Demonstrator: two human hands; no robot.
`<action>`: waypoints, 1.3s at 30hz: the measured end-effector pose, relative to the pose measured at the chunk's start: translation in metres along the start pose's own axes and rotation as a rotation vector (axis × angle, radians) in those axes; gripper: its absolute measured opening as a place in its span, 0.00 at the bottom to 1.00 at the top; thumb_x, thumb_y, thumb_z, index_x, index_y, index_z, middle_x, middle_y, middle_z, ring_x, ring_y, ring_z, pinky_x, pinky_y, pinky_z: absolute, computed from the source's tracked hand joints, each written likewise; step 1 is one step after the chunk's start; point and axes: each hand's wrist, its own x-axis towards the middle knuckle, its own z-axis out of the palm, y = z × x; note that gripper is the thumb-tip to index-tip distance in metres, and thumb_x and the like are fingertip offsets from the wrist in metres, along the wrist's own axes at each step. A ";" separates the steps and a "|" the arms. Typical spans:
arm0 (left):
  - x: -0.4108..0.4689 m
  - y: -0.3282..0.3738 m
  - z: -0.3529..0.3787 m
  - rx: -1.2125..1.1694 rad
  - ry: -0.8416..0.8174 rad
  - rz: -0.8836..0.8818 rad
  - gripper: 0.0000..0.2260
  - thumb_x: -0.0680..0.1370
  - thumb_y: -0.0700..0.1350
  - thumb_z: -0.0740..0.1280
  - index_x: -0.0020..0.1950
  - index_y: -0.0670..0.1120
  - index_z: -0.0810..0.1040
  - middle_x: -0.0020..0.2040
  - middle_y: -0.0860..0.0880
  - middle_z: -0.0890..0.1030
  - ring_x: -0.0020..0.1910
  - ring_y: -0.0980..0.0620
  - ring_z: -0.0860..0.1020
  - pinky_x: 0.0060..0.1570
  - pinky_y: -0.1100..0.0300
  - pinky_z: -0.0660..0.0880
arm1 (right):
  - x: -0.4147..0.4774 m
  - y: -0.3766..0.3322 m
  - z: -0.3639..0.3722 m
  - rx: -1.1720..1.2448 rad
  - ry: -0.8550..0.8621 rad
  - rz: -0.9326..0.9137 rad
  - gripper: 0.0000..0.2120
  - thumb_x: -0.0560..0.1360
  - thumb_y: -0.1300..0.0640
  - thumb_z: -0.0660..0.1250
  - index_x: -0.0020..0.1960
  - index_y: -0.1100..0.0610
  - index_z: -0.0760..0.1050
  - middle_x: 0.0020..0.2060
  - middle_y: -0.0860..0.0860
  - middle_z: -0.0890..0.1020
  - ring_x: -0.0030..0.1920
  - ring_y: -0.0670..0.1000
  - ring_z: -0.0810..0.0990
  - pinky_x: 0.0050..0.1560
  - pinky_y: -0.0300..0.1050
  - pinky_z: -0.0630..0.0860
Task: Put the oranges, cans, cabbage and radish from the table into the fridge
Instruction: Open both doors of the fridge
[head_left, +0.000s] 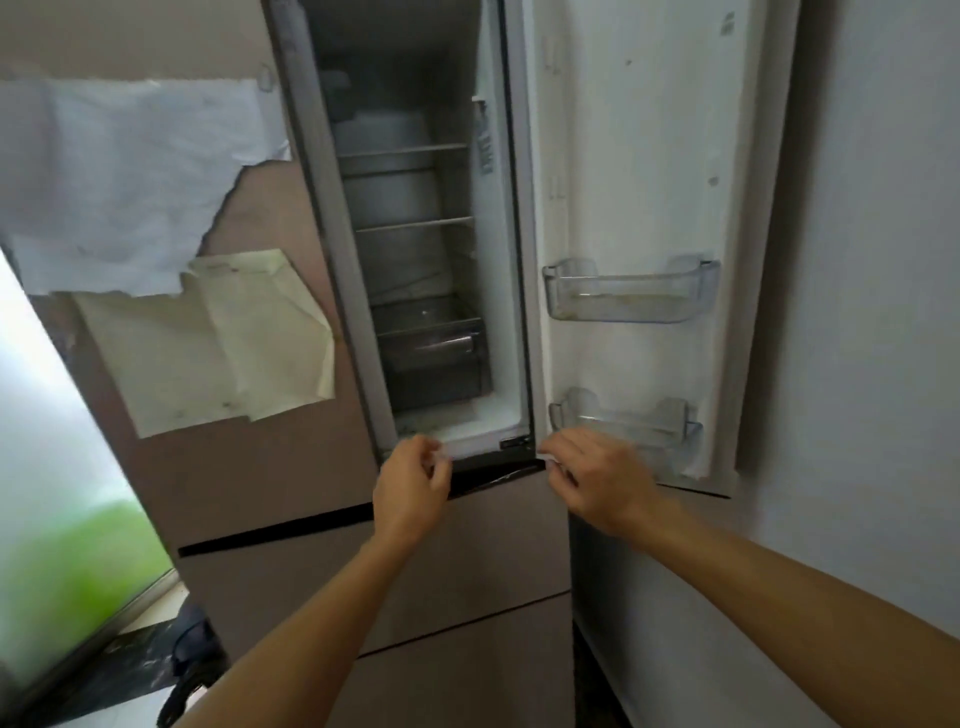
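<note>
The fridge (249, 467) stands in front of me with its right upper door (639, 156) swung open. Inside I see shelves (415, 223) and a clear drawer (431, 348) low down. No oranges, cans, cabbage or radish show in the head view. My left hand (410, 488) hovers at the bottom sill of the open compartment, fingers loosely curled and holding nothing. My right hand (597, 478) is just below the door's lower edge, fingers loosely curled too, with nothing in it.
Two clear door bins (631, 291) (628, 421) hang on the open door. Torn paper sheets (130, 176) cover the shut left door. Fridge drawers (467, 597) lie below my hands. A white wall (883, 260) is at the right and a window (62, 519) at the left.
</note>
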 end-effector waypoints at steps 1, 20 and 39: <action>-0.004 -0.023 -0.010 -0.058 -0.009 -0.141 0.07 0.78 0.43 0.65 0.53 0.44 0.79 0.47 0.48 0.80 0.45 0.49 0.78 0.45 0.55 0.76 | 0.011 -0.017 0.011 0.019 -0.016 -0.013 0.09 0.75 0.56 0.61 0.49 0.56 0.79 0.41 0.51 0.81 0.38 0.51 0.79 0.37 0.44 0.77; 0.039 -0.204 -0.047 -1.261 0.241 -1.246 0.28 0.83 0.57 0.50 0.77 0.41 0.54 0.71 0.33 0.65 0.69 0.34 0.68 0.66 0.43 0.66 | 0.245 -0.088 0.167 0.094 0.200 -0.053 0.26 0.76 0.50 0.64 0.71 0.55 0.64 0.73 0.59 0.63 0.70 0.60 0.64 0.62 0.61 0.70; 0.069 -0.192 -0.022 -1.590 0.424 -1.179 0.36 0.79 0.66 0.49 0.78 0.44 0.50 0.76 0.39 0.58 0.74 0.38 0.60 0.71 0.40 0.59 | 0.266 -0.100 0.220 0.326 0.501 -0.115 0.25 0.76 0.60 0.66 0.71 0.64 0.67 0.71 0.70 0.60 0.73 0.65 0.59 0.74 0.55 0.58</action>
